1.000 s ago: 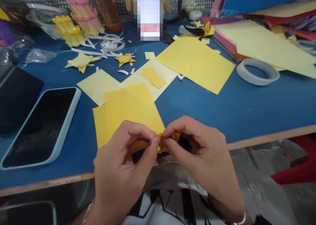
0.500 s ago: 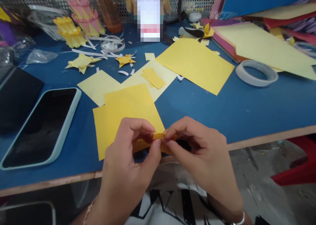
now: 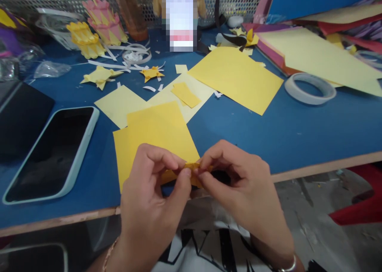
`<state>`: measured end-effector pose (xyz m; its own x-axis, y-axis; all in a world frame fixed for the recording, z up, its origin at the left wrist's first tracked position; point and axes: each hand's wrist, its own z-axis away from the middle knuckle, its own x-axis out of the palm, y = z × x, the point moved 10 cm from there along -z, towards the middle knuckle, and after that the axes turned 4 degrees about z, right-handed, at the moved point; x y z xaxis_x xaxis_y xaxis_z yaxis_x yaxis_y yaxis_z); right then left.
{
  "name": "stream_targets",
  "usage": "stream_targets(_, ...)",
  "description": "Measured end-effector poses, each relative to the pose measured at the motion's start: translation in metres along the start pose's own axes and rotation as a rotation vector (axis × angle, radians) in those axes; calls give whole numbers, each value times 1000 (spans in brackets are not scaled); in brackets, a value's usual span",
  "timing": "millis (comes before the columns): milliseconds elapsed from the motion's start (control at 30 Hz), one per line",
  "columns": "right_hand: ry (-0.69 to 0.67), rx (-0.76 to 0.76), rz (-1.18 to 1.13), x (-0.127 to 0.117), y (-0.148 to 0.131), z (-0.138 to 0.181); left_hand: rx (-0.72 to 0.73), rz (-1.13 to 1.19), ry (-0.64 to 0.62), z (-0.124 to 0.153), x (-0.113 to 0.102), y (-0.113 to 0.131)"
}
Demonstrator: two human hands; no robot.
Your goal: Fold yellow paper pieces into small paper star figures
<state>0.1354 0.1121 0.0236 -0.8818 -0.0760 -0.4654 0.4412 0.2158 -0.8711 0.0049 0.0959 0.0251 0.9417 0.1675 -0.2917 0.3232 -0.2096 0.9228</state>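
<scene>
A small folded orange-yellow paper piece (image 3: 191, 169) is pinched between both hands just above the table's front edge. My left hand (image 3: 152, 200) grips its left part with thumb and forefinger. My right hand (image 3: 238, 184) pinches its right end, fingers curled. Most of the piece is hidden by my fingers. Right behind my hands lies a stack of yellow paper sheets (image 3: 152, 133) on the blue table (image 3: 298, 136).
A phone (image 3: 52, 152) in a pale case lies at the left, a dark tablet (image 3: 20, 117) beside it. A larger yellow sheet (image 3: 235, 77) and a tape roll (image 3: 310, 88) sit to the right. Folded paper stars (image 3: 100, 76), paper lanterns (image 3: 95, 25) and white scraps lie at the back.
My left hand shifted slightly right and up, and both hands have worked the paper piece between the fingertips. Everything on the table has stayed put.
</scene>
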Motion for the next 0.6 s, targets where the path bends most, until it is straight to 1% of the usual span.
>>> stream_targets(133, 3, 23, -57, 1, 3, 0, 20, -1, -8, -1, 1, 2)
stream_targets(233, -12, 34, -107, 2, 5, 1, 46, -55, -27, 0, 1, 4)
stream_targets(333, -23, 47, -138, 3, 7, 2, 89, -136, -92, 0, 6, 5)
stream_targets(467, -23, 44, -149, 2, 7, 2, 114, -157, -184, -1, 17, 5)
stream_targets(600, -52, 48, -198, 2, 8, 1, 131, -165, -114, -3, 11, 9)
